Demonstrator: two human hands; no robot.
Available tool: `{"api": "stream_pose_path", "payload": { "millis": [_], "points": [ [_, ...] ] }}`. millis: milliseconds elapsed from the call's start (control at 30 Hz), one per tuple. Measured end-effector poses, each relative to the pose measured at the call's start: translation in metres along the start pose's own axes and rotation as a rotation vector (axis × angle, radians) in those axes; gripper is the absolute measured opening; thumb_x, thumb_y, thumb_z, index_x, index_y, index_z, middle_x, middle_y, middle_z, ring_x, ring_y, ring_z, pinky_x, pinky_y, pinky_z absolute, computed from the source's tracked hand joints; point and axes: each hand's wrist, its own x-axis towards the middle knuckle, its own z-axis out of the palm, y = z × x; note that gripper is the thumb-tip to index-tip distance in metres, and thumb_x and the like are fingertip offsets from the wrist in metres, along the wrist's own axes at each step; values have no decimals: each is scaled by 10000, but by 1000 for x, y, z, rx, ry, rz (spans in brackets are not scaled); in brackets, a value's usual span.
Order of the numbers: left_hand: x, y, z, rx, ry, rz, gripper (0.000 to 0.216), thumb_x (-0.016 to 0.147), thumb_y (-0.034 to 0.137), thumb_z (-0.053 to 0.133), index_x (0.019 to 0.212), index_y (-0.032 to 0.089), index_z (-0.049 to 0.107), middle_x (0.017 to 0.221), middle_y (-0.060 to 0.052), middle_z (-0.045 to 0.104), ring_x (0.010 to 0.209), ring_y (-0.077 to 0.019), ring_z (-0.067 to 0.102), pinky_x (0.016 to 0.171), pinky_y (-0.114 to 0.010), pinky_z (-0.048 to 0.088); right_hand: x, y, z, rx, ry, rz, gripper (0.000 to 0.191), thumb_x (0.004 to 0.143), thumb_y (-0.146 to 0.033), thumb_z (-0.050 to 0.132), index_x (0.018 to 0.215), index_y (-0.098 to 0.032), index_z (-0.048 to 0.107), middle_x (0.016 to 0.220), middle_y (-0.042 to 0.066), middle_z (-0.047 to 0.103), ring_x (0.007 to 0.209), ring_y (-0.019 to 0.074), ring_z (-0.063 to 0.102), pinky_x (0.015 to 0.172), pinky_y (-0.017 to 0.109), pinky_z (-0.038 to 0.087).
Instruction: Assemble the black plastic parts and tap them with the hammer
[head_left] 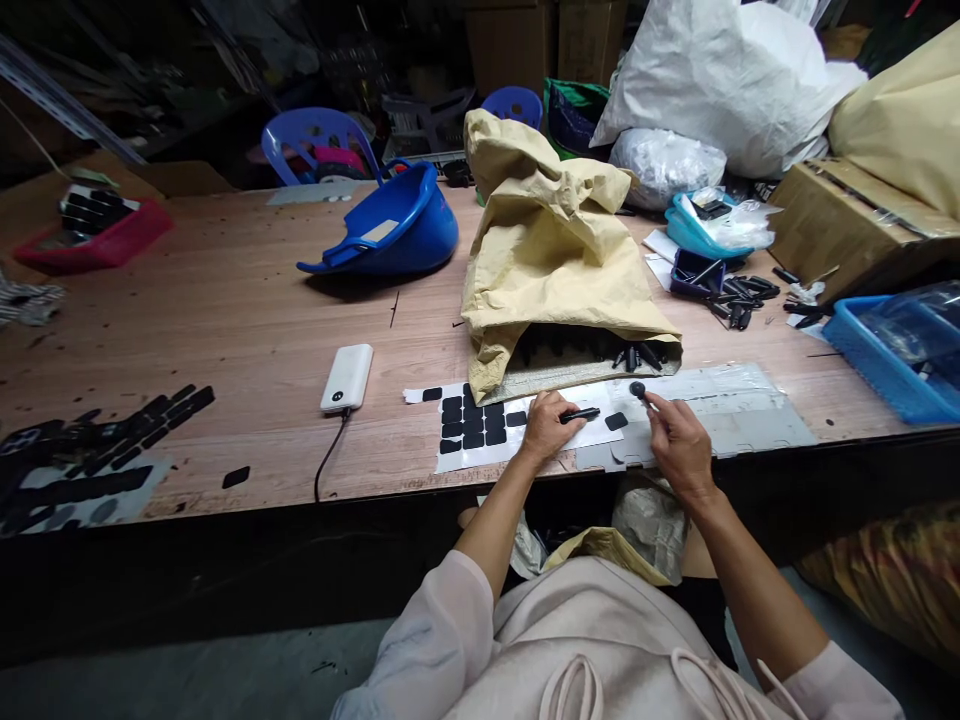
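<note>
My left hand (549,425) rests on a white backing sheet (457,455) and is closed round a slim black stick-shaped part (581,414) that points right. My right hand (675,435) is just to the right, fingers pinched on a small tool whose round black tip (638,390) sticks up. Between the hands lies a single black pad (616,421). A block of several black rounded pads (472,423) is stuck on the sheet left of my left hand. Behind the hands a tan paper sack (551,260) lies open, with black parts (634,355) at its mouth.
A white power bank (347,377) with a cable lies left of the sheet. A blue tub (394,232) and red tray (94,240) stand further back left. Black pads (112,440) lie at the near left edge. Blue baskets (892,350), a cardboard box (847,225) and bags crowd the right.
</note>
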Motion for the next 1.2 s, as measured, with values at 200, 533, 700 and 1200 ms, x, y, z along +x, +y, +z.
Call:
{"api": "stream_pose_path", "payload": {
  "millis": [200, 533, 700, 1200],
  "points": [
    [0, -1, 0, 18, -5, 26, 119, 778, 173, 858, 877, 226, 818, 874, -31, 725, 978, -236, 615, 931, -394, 494, -2, 49, 1, -349, -8, 3, 297, 980, -264, 574, 1189, -253, 785, 890, 69, 612, 805, 200, 436, 716, 331, 272],
    [-61, 18, -7, 162, -30, 280, 107, 844, 281, 826, 932, 238, 785, 943, -51, 713, 963, -239, 596, 911, -418, 449, -6, 48, 9, -493, 18, -41, 288, 981, -240, 561, 1185, -231, 765, 906, 79, 618, 842, 222, 429, 716, 345, 254],
    [-130, 19, -2, 245, 8, 392, 164, 829, 272, 820, 974, 225, 760, 1043, -71, 696, 1032, -260, 597, 946, -441, 454, -7, 48, 11, -482, 1, -7, 288, 980, -232, 569, 1200, -228, 755, 916, 79, 603, 847, 222, 429, 717, 339, 245],
    [100, 23, -53, 554, 130, -573, 262, 947, 206, 580, 1077, 102, 782, 1141, -260, 741, 1126, -378, 719, 917, -454, 563, -8, 45, 13, -515, -35, 15, 302, 976, -246, 572, 1227, -238, 738, 952, 85, 598, 896, 235, 430, 738, 350, 260]
  ]
}}
